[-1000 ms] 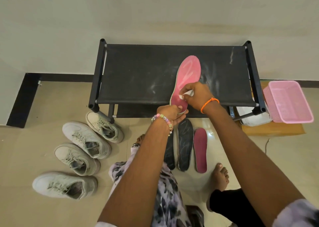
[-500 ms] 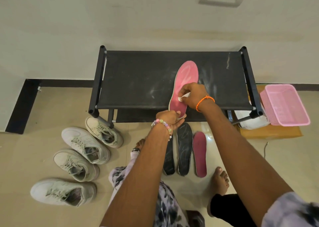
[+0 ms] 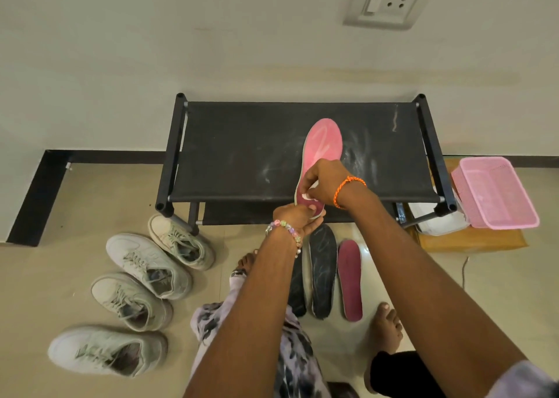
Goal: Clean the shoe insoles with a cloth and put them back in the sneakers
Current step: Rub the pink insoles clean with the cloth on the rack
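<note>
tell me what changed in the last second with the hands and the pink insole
The right hand with the white cloth slid a little down the pink insole toward its heel end, nearer the left hand. Nothing was let go or newly taken. The left hand keeps gripping the heel end, and the insole stays on the black rack. The three insoles on the floor and the four sneakers lie as before.
</note>
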